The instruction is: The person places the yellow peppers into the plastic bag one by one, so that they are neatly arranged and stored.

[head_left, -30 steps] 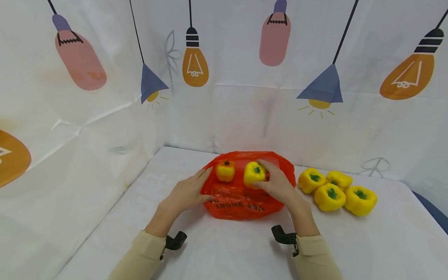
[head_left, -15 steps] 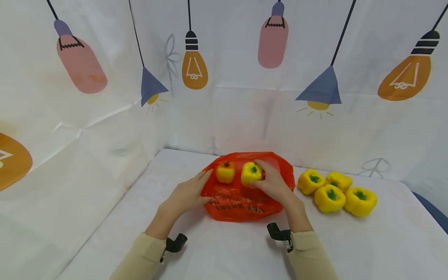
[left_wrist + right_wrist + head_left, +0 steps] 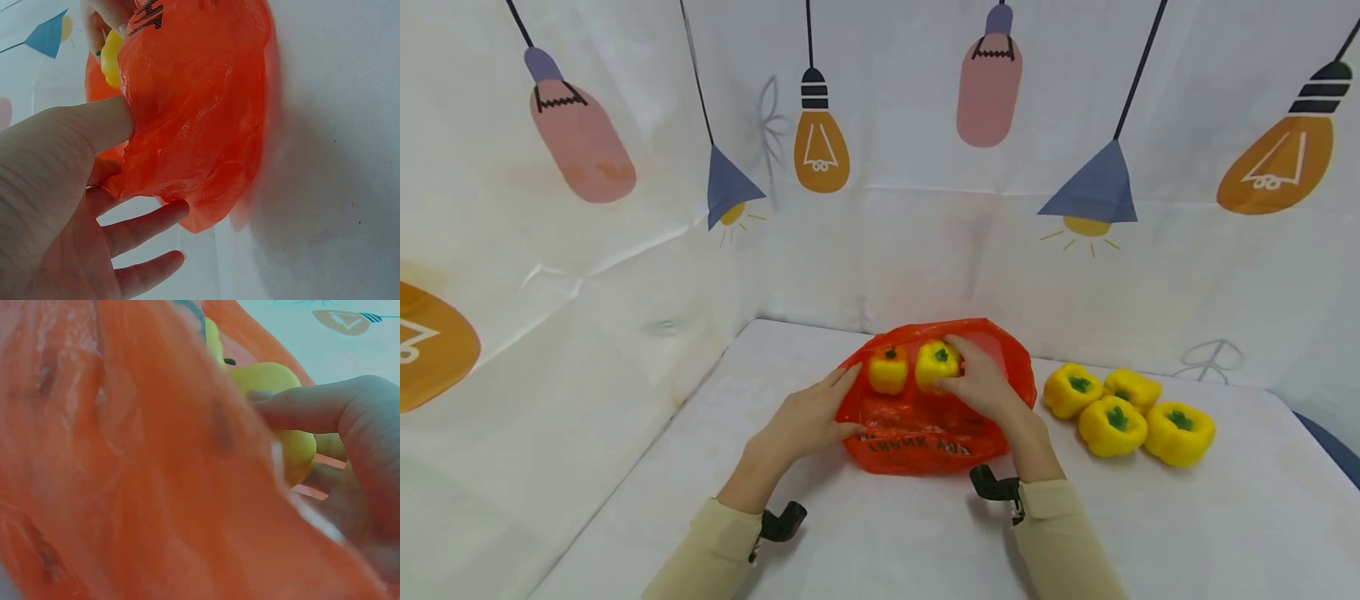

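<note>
A red plastic bag [image 3: 910, 458] lies on the table with its mouth spread open. My left hand [image 3: 808, 421] holds the left side of its rim, the thumb at the edge and the other fingers spread apart. Inside the mouth, my right hand [image 3: 988, 387] grips a yellow bell pepper [image 3: 932, 367] between thumb and fingers, its green stem facing up. Just left of it in the bag sits another bell pepper [image 3: 888, 377], yellow with an orange-tinted top. In the right wrist view, the bag's film hides part of the gripped pepper [image 3: 294, 453].
Several yellow bell peppers [image 3: 1112, 425] stand clustered on the white table [image 3: 887, 542], right of the bag. A white sheet printed with lamps [image 3: 917, 250] rises behind the table and along its left side. Each wrist wears a black camera mount [image 3: 784, 522].
My right hand has moved slightly left with the yellow bell pepper, bringing it closer to the other one in the bag. The left hand stays at the bag's rim.
</note>
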{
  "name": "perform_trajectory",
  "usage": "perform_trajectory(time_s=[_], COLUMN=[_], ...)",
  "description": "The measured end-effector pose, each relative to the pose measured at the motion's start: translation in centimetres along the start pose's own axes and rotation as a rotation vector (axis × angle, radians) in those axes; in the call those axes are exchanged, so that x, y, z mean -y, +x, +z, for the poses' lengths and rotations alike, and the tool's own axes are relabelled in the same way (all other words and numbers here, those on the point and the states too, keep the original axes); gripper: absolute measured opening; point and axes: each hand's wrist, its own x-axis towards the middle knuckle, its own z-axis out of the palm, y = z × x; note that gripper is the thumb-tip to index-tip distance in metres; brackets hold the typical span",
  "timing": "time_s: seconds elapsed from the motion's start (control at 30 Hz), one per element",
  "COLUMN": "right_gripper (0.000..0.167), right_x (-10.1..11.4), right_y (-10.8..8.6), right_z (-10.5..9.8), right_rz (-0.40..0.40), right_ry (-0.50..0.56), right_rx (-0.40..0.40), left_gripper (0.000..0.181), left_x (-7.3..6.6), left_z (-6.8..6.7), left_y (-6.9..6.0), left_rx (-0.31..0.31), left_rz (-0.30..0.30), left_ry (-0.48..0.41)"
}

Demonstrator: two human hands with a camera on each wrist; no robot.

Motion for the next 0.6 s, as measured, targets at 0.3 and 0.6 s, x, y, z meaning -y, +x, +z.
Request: perform_trajectory(time_s=[0.3, 0.6], right_gripper=[0.075, 0.071], right_x=[0.2, 0.1], right_y=[0.7, 1.2], right_z=[0.0, 0.8], right_rz=[0.019, -0.001], right_ry=[-0.025, -0.038], right_rx=[0.015, -0.003], left_gripper=[0.095, 0.094], left_x=[0.0, 0.1], left_z=[0.0, 0.2], left_y=[0.0, 0.1], left_rx=[-0.002, 0.006], left_rz=[-0.009, -0.012], left_ry=[-0.001, -0.004])
